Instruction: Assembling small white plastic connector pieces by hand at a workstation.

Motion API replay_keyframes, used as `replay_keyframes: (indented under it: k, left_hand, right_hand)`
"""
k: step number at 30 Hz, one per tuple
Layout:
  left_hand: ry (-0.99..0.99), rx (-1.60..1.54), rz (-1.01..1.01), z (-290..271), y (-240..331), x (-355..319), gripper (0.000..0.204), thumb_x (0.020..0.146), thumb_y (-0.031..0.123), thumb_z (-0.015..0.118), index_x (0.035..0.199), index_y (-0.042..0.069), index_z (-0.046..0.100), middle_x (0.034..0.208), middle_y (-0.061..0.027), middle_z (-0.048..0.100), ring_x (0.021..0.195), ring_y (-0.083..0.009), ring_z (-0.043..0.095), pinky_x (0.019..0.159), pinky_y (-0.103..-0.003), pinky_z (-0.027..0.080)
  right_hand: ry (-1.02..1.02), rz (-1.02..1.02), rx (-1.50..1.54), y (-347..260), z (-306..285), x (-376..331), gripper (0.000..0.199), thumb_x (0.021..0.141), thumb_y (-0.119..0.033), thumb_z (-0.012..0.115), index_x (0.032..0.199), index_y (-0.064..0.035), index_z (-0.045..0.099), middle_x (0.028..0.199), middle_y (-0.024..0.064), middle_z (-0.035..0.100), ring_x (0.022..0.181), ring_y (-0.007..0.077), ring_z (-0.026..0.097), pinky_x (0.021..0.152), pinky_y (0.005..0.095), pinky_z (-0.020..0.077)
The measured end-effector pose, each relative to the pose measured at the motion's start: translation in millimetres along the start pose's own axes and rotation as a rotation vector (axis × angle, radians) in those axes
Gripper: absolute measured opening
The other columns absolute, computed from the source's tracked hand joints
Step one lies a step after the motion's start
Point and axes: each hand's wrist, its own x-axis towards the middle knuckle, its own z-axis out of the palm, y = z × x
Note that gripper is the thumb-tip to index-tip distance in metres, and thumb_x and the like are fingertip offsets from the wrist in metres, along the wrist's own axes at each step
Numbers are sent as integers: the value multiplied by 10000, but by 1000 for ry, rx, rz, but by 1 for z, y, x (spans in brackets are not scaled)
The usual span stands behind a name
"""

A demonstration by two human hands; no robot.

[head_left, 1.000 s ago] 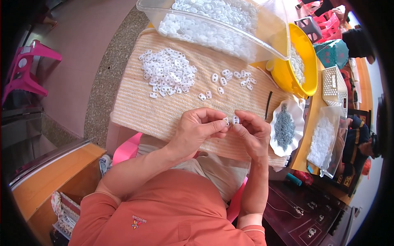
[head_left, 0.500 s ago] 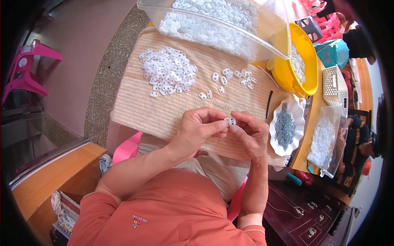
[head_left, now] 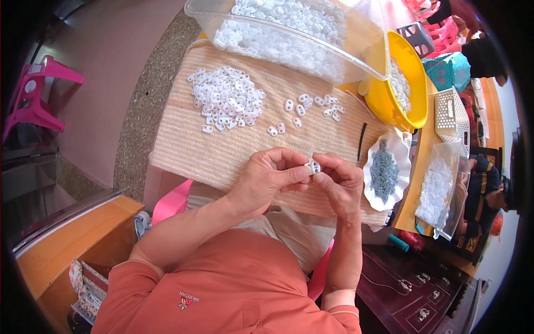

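Observation:
Between my two hands, over the near part of the towel-covered table, is a small white plastic piece with two holes (head_left: 315, 167). My left hand (head_left: 276, 173) pinches its left side between thumb and forefinger. From the right, the thumb and fingertips of my right hand (head_left: 340, 181) close on the same piece. Past my hands, a few similar two-holed pieces (head_left: 298, 122) lie scattered on the towel. A large pile of small white pieces (head_left: 227, 97) sits at the far left. To the right, a white scalloped dish (head_left: 404, 172) holds many small grey metal springs (head_left: 384, 173).
A clear plastic bin (head_left: 361, 61) of white parts stands at the far edge. Beside it leans a yellow tub (head_left: 414, 114) with more white parts. A thin black strip (head_left: 362, 139) lies near the dish. Further right are a clear tray (head_left: 436, 192) and a white perforated basket (head_left: 448, 114).
The white piece has tilted slightly between my fingers, so its holes show more. Both hands stay in nearly the same place, and the whole view has shifted a little.

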Motion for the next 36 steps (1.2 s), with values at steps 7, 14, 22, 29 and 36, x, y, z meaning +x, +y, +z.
replay_keyframes:
  k: [7,14,22,29,36]
  left_hand:
    - [-76,-95,-56,0,0,0,132,865,55,661,991,43,626,929,-60,657,829,-123,641,760,-244,554]
    - [-141,-129,-44,-1,1,0,69,876,56,647,933,45,608,914,-61,657,817,-128,639,748,-243,537]
    - [-211,-123,-30,-1,1,-1,55,876,66,652,890,52,601,836,-40,649,770,-86,618,684,-206,512]
    - [-227,-79,-19,2,1,-3,62,871,75,663,873,51,606,788,-25,647,723,-57,598,560,-153,428]
    - [-237,-78,-55,3,3,-2,68,866,57,660,879,36,597,856,-59,648,771,-107,618,699,-231,521]
  right_hand:
    - [13,-59,1,1,4,-2,311,814,22,683,1118,47,624,923,67,602,832,131,581,754,232,470]
    - [23,-143,95,-1,13,0,310,794,-43,727,1080,37,641,894,52,559,809,120,526,723,218,430]
    - [29,-140,41,-10,16,-2,298,785,-52,738,1056,35,647,906,69,577,812,130,543,707,225,440]
    - [-56,-233,-113,-11,11,-5,301,779,-33,737,1057,41,646,902,76,581,812,135,553,697,228,460]
    - [-73,-17,62,-23,13,-1,295,765,-5,740,1039,44,641,911,71,577,803,128,562,716,237,482]
